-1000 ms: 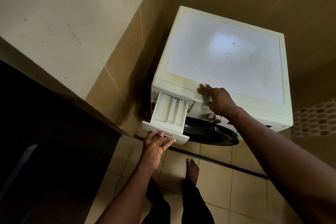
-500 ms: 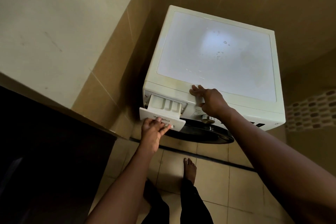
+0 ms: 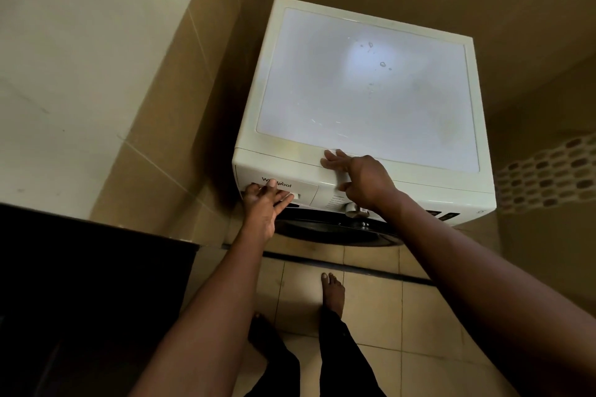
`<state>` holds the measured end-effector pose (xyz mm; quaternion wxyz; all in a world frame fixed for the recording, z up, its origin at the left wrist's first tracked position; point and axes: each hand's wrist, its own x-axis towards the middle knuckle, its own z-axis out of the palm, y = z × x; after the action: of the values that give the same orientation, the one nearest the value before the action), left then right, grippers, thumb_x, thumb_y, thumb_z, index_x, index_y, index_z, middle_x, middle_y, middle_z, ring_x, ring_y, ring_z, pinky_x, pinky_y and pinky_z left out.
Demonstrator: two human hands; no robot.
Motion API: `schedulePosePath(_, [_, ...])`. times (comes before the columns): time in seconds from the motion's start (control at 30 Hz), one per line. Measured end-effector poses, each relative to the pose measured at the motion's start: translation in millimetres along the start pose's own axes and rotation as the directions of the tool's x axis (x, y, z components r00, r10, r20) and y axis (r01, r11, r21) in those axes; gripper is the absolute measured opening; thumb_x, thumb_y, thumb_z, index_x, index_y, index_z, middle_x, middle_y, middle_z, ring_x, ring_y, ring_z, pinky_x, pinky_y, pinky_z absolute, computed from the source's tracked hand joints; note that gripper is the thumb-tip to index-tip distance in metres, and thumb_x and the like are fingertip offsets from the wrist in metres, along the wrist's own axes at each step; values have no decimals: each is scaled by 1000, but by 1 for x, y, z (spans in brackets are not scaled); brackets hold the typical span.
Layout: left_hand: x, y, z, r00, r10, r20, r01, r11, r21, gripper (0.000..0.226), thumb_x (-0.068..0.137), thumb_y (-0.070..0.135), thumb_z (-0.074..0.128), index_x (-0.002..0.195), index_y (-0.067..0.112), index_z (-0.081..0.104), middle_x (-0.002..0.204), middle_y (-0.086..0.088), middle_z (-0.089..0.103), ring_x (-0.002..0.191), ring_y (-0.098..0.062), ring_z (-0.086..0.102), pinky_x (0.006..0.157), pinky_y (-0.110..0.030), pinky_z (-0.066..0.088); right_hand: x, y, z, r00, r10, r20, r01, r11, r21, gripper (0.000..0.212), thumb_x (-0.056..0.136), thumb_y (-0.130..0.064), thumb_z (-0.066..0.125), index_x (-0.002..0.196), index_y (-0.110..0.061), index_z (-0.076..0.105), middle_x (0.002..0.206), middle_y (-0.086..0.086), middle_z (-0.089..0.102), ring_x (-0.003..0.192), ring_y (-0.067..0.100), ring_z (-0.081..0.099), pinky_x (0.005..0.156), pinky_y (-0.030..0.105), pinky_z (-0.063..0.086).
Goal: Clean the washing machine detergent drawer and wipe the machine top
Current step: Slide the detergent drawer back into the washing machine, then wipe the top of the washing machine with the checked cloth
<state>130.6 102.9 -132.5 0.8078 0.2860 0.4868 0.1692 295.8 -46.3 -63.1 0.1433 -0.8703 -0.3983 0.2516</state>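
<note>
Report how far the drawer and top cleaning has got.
Done: the detergent drawer sits shut and flush; whether it was cleaned cannot be told. In hand: the left hand presses flat on it, and the right hand rests on the front edge of the machine top. Left: the top shows spots and smears, with no cloth in view.

tiled floor [image 3: 371, 303] carries the washing machine [image 3: 364, 90] and a bare foot [image 3: 333, 292].

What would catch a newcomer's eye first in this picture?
The white washing machine stands in the tiled corner, its top spotted with small marks. At its front, the left hand presses flat on the closed detergent drawer, and the right hand rests on the top's front edge.
</note>
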Motion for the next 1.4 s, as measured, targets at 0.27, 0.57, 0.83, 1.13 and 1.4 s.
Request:
schedulePosePath(0.27, [-21, 12, -3, 998, -58, -33, 66, 827, 559, 27, 105, 36, 57, 115, 11, 63, 96, -12, 71, 83, -28, 71, 63, -39, 61, -9, -13, -6, 998, 0, 56, 7, 993, -121, 84, 85, 1, 68, 157, -33, 40, 169, -11, 25, 154, 17, 30, 121, 37, 33])
schedulePosePath(0.57, [-92, 52, 25, 862, 228, 452, -470, 32, 882, 6, 99, 25, 61, 98, 20, 63, 93, -1, 70, 88, -23, 66, 75, -31, 51, -102, -38, -15, 988, 103, -116, -110, 992, -57, 70, 90, -14, 62, 156, -19, 42, 168, 13, 26, 149, 32, 38, 122, 40, 28])
schedulePosePath(0.83, [-132, 17, 99, 682, 143, 717, -674, -257, 693, 25, 96, 26, 60, 119, 19, 60, 114, -6, 65, 109, -27, 60, 90, -37, 49, -211, 44, -31, 919, 346, -190, -346, 938, 36, 65, 91, -16, 60, 153, -24, 44, 169, 8, 24, 144, 34, 45, 118, 45, 39])
schedulePosePath(1.13, [-187, -116, 232, 575, -30, 818, -773, -348, 530, 27, 98, 29, 57, 125, 23, 56, 114, -2, 62, 110, -22, 58, 90, -38, 49, -308, 203, -51, 836, 537, -114, -515, 840, 173, 66, 95, -24, 63, 156, -23, 38, 170, 12, 17, 148, 35, 36, 118, 39, 35])
schedulePosePath(1.4, [-236, -246, 380, 503, -201, 840, -830, -382, 406, 42, 101, 33, 58, 141, 20, 51, 133, -6, 60, 119, -23, 58, 96, -34, 50, -382, 364, -88, 805, 588, -83, -565, 801, 198, 72, 100, -28, 59, 159, -6, 25, 170, 18, 16, 156, 31, 20, 125, 35, 21])
